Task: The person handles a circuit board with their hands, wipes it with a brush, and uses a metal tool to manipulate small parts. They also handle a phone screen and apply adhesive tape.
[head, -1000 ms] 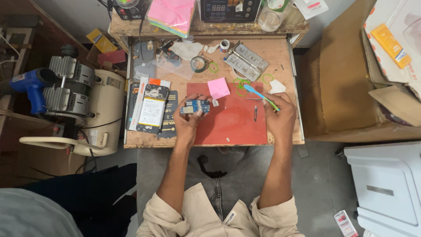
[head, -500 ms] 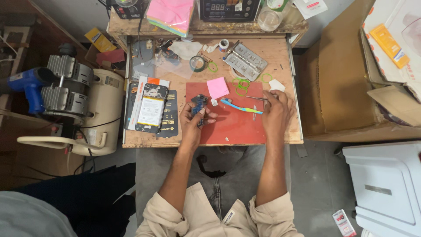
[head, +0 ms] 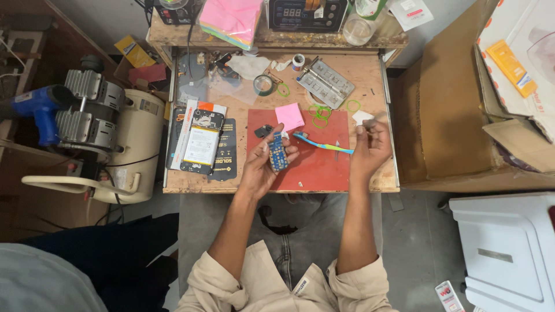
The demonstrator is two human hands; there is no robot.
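Note:
My left hand (head: 261,164) is raised over the red mat (head: 315,170) and grips a small blue circuit board (head: 278,152), held upright between thumb and fingers. My right hand (head: 370,144) hovers at the mat's right edge with loosely curled fingers and nothing visible in it; its fingertips are close to a white scrap (head: 362,117). A blue and yellow toothbrush (head: 324,144) lies flat on the mat between the two hands. A pink sticky pad (head: 289,115) and a small dark part (head: 263,131) sit just beyond the board.
An opened phone (head: 202,141) lies on dark packets at the desk's left. Tape roll (head: 264,85), green rubber bands (head: 318,112) and a metal plate (head: 326,82) sit further back. A compressor (head: 98,133) stands left, a cardboard box (head: 451,115) right.
My right hand laid the toothbrush on the mat and moved right toward the white scrap. My left hand turned the circuit board upright and lifted it a little nearer to me.

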